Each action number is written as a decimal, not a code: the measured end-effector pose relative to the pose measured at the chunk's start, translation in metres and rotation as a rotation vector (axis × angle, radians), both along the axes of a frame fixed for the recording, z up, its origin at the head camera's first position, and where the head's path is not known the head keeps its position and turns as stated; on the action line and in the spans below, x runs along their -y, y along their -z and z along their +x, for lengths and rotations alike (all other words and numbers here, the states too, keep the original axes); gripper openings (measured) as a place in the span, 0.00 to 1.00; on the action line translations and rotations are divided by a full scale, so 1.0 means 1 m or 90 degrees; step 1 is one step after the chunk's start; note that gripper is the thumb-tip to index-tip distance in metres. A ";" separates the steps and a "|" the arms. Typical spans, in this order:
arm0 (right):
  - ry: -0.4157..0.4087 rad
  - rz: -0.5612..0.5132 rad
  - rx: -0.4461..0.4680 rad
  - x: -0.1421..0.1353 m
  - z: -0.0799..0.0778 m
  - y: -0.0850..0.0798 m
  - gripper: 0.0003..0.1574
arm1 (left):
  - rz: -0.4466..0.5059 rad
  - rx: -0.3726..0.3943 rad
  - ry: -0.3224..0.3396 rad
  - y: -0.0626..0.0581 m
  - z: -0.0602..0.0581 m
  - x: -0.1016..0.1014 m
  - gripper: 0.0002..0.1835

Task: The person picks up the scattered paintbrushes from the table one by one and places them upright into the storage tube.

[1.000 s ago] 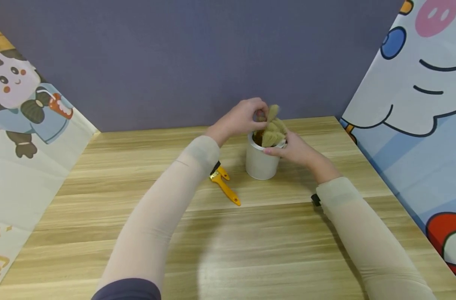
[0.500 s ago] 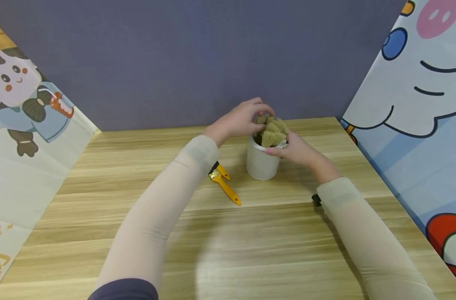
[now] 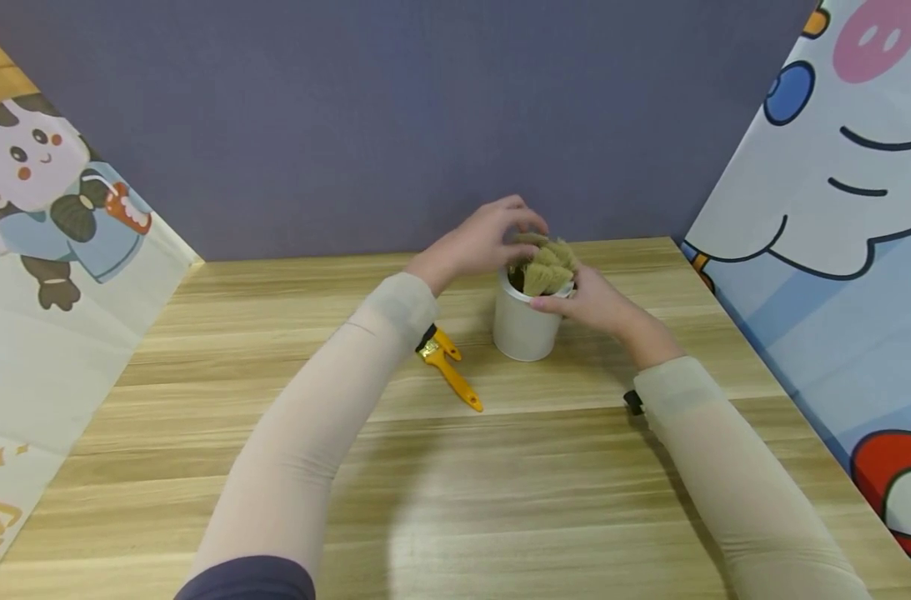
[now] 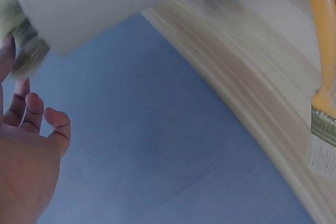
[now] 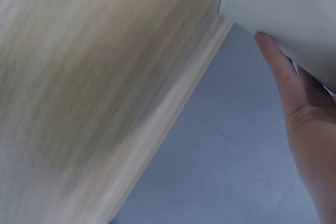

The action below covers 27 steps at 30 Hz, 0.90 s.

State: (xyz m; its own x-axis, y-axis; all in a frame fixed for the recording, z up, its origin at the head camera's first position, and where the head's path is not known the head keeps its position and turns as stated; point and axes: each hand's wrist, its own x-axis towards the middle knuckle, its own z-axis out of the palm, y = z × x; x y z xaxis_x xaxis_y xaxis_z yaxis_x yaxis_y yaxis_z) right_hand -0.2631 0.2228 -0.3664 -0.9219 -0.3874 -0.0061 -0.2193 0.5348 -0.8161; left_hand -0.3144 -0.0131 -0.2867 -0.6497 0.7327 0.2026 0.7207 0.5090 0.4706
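Bristle end up, several tan paintbrushes [image 3: 547, 275] crowd the white cylindrical cup [image 3: 525, 329] near the table's back edge. My left hand [image 3: 483, 237] reaches over the rim, thumb and fingertips around one brush's bristles. In the left wrist view, that hand [image 4: 31, 145] has its other fingers loosely curled, clear of the cup, and the bristles [image 4: 31, 51] between thumb and index are blurred. From the right, my right hand [image 3: 593, 302] grips the cup near its rim, thumb at the front. Its far fingers are mostly hidden behind the cup.
Left of the cup lies an orange-handled paintbrush [image 3: 453, 375], with a second orange handle [image 3: 447, 344] beside it; my left forearm partly covers both. A grey-blue panel [image 3: 425, 125] stands behind the wooden table [image 3: 545, 483]. Cartoon-printed panels flank it.
The brush in my left hand has gone down from above the cup, its bristles now level with the others. My left fingers have spread slightly. The right hand stays on the cup.
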 end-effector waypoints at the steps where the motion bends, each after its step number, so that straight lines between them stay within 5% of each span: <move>1: 0.001 -0.001 0.000 0.000 0.000 0.000 0.55 | 0.012 -0.001 0.000 -0.002 0.000 0.001 0.17; 8: 0.026 0.023 0.004 0.001 0.001 -0.002 0.57 | 0.064 0.017 -0.039 -0.015 -0.004 0.035 0.17; 14: 0.040 0.030 0.024 0.001 0.001 -0.002 0.62 | 0.060 0.063 -0.082 -0.015 -0.006 0.082 0.15; 20: 0.038 0.024 0.030 0.001 0.001 -0.002 0.64 | 0.018 0.101 -0.120 -0.004 -0.002 0.118 0.14; 27: 0.033 0.023 0.033 0.003 0.001 -0.004 0.62 | -0.017 0.125 -0.123 0.021 0.011 0.144 0.14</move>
State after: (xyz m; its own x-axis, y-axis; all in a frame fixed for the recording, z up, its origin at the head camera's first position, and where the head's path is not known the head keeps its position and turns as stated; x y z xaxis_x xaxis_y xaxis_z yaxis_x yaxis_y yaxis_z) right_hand -0.2617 0.2202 -0.3627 -0.9390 -0.3373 -0.0674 -0.1485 0.5742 -0.8051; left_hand -0.3035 -0.1572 -0.3078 -0.8027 0.5949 0.0417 0.5058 0.6422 0.5759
